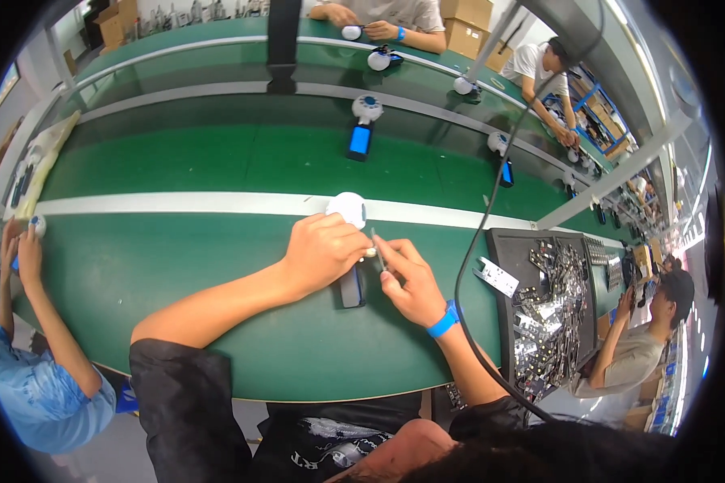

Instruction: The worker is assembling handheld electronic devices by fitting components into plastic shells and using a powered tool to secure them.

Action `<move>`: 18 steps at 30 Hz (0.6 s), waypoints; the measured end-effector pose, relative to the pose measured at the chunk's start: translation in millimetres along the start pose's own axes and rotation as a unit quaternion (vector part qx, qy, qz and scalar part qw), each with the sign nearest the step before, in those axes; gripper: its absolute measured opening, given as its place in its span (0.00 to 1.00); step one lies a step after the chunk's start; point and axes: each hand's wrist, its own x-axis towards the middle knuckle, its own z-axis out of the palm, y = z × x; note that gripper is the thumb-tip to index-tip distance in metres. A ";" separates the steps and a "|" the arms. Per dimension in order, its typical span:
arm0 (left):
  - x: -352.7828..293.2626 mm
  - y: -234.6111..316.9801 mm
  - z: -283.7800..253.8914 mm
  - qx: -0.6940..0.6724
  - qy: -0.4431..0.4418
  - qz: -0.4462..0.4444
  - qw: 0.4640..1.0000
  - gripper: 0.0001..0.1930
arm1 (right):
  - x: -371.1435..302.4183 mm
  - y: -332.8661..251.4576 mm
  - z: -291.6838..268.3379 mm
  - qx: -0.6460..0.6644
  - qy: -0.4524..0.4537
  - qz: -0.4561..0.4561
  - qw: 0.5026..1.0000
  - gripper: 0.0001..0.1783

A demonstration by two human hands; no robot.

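A device with a white round head and a dark grey body lies on the green table in front of me. My left hand is closed over its middle, where head and body meet, and its fingers hide that part. In my right hand, just right of the device, a thin grey metal tool is pinched between thumb and fingers. Its tip is close to my left fingertips and a small whitish part. I cannot make out whether the tip touches that part.
A black tray heaped with circuit boards stands at my right. Beyond a white rail, similar devices lie on a green belt. A black cable hangs near my right arm. Co-workers sit left, right and opposite.
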 end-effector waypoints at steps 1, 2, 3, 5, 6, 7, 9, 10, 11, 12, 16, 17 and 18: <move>0.6 1.4 -0.7 -0.009 -0.010 -0.019 1.000 0.08 | -0.5 1.3 -5.8 -0.007 -0.024 0.003 1.000 0.34; 2.0 2.1 -1.9 -0.019 -0.023 -0.035 0.999 0.09 | -0.9 2.6 -12.7 -0.013 -0.045 0.007 0.999 0.33; 7.6 1.1 -2.5 -0.028 -0.036 -0.049 0.998 0.10 | 0.8 3.4 -17.4 -0.018 -0.023 0.012 0.999 0.33; 31.0 2.3 -0.8 -0.048 -0.040 -0.025 0.998 0.09 | 1.9 8.5 -26.5 0.001 -0.068 -0.019 0.997 0.32; 42.5 1.1 -4.8 -0.055 -0.040 -0.025 0.997 0.09 | 2.2 6.9 -33.0 -0.001 -0.041 -0.014 0.999 0.32; 50.2 -4.4 -2.6 -0.063 -0.050 0.001 0.997 0.09 | 2.7 4.7 -41.2 -0.050 -0.067 -0.010 0.996 0.32; 52.0 -29.5 7.9 -0.079 -0.136 0.027 0.987 0.09 | 4.7 -0.9 -54.2 -0.144 -0.123 -0.005 0.982 0.31; 56.3 -38.2 11.5 -0.084 -0.178 0.041 0.980 0.10 | 0.5 -1.7 -63.4 -0.144 -0.096 -0.002 0.985 0.31; 61.4 -40.3 15.5 -0.046 -0.191 0.030 0.980 0.12 | -7.9 3.8 -76.5 -0.213 -0.068 -0.013 0.975 0.31; 62.8 -42.5 17.6 -0.006 -0.200 0.018 0.980 0.15 | -18.5 11.2 -89.2 -0.283 -0.039 -0.021 0.958 0.31; 75.4 -63.5 12.3 0.123 -0.218 -0.120 0.961 0.18 | -84.2 56.9 -131.8 -0.476 0.073 0.019 0.876 0.32; 81.9 -70.9 6.0 0.149 -0.199 -0.181 0.952 0.20 | -105.1 67.1 -134.9 -0.517 0.104 0.033 0.849 0.31; 87.2 -84.1 -4.6 0.177 -0.177 -0.244 0.937 0.21 | -122.4 74.8 -132.3 -0.524 0.128 0.036 0.841 0.30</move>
